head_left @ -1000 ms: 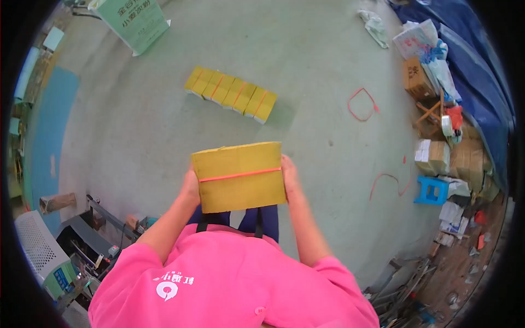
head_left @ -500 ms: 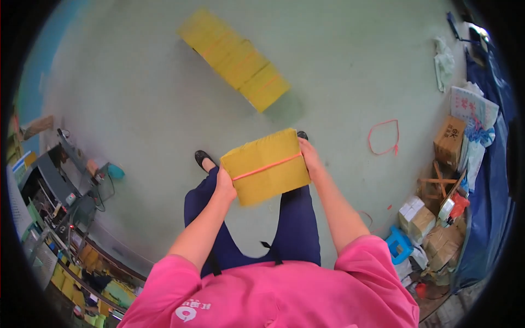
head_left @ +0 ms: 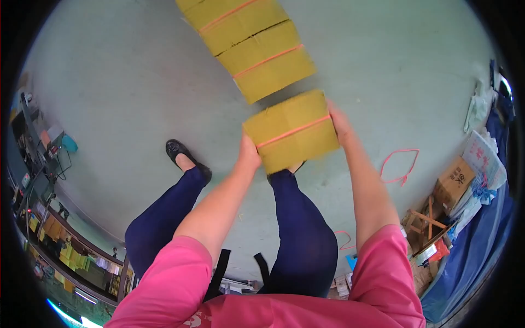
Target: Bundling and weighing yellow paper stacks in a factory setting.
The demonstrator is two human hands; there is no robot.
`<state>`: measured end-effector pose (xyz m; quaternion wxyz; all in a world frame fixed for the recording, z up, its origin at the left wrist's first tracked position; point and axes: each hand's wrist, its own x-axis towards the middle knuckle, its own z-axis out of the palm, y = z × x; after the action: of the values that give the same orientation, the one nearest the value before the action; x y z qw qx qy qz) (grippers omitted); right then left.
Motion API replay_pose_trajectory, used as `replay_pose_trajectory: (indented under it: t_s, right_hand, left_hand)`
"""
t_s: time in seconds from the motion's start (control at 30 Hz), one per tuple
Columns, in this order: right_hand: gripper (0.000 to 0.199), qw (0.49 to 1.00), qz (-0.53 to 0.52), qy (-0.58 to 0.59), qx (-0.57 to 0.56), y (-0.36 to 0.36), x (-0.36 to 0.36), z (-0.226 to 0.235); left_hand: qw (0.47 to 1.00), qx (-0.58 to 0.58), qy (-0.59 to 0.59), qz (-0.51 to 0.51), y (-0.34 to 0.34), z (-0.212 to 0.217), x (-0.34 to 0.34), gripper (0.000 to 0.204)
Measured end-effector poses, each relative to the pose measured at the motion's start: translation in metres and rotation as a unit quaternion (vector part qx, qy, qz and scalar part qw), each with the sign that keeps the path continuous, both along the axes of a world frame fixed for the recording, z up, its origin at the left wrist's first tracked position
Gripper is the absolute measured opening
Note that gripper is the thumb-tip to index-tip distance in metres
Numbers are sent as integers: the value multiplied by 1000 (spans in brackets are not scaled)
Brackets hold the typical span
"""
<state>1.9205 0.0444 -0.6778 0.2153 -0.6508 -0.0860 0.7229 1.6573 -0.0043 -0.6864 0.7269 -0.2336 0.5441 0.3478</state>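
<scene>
At frame centre, left hand (head_left: 249, 156) and right hand (head_left: 339, 121) clasp a strapped yellow bundle (head_left: 291, 131) by its ends; it looks stiff, fairly heavy.

A yellow bundle (head_left: 291, 131) tied with an orange band, held tilted above the floor.

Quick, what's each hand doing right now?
Left hand: gripping the yellow bundle by its left end.
Right hand: gripping its right end.
</scene>
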Motion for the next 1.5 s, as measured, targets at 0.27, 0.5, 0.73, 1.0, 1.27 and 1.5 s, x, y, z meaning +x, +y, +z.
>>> replay_pose_trajectory:
  t_s: [0.27, 0.5, 0.73, 1.0, 1.27, 1.5]
  right_hand:
    - [66, 982, -28, -181, 54, -6, 43, -52]
    - [64, 946, -300, -52, -115, -49, 2, -18]
    - [57, 931, -357, 65, -47, -28, -8, -28]
    - [79, 965, -213, -125, -90, -133, -57, 73]
    - [39, 865, 335, -320, 193, -192, -155, 327]
    - [42, 606, 691, -241, 312, -185, -274, 423]
  left_hand:
    - [988, 14, 58, -144, 17, -22, 13, 68]
    - [991, -3, 22, -135, 15, -18, 4, 70]
    - [989, 74, -20, -127, 39, -56, 3, 67]
    - [911, 30, 187, -366, 53, 48, -79, 80]
    - [805, 75, 363, -463, 16, 221, -332, 46]
    - [970, -131, 105, -175, -282, 355, -330, 58]
